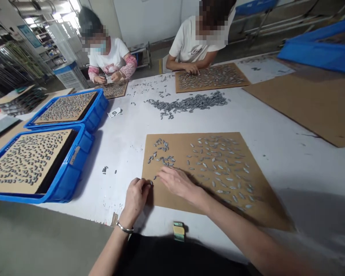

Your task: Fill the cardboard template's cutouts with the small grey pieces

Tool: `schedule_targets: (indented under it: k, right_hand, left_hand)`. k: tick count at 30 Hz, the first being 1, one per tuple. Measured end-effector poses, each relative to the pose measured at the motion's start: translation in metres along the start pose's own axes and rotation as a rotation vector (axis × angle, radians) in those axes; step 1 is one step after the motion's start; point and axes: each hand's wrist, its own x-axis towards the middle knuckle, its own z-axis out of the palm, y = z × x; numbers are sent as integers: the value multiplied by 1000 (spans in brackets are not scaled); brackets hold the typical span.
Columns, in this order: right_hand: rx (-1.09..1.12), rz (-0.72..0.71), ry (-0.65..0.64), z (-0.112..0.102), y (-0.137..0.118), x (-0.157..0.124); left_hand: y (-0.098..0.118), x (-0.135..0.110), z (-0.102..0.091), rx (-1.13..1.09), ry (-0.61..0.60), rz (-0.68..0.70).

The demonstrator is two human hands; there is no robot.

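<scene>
My left hand (137,194) is at the near left edge of a brown cardboard sheet (172,201). Its thumb and index finger pinch a small grey leaf-shaped piece (151,183). Over the sheet, my right hand (175,181) has its fingers drawn together, pointing left; what they hold, if anything, is hidden. Another small grey piece (155,177) lies by its fingertips, and I cannot tell if they touch it. A loose cluster of pieces (166,159) sits beyond that hand. Spaced-out pieces (218,165) cover the sheet's right part.
A long heap of grey pieces (189,102) lies mid-table. Blue trays (74,168) with filled boards stand left. Two people (110,57) work at boards opposite. A bare cardboard sheet (310,103) lies right, below a blue bin (313,55). A green-and-yellow small item (178,231) is near me.
</scene>
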Motion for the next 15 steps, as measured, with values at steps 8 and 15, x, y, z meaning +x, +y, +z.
schedule_targets:
  k: [8,15]
  right_hand:
    - [-34,46,-26,-15,-7,6]
    - [184,420,426,-58,58,-116]
  left_hand:
    - [7,17,19,288,-12,85]
    - [4,25,14,382,60,342]
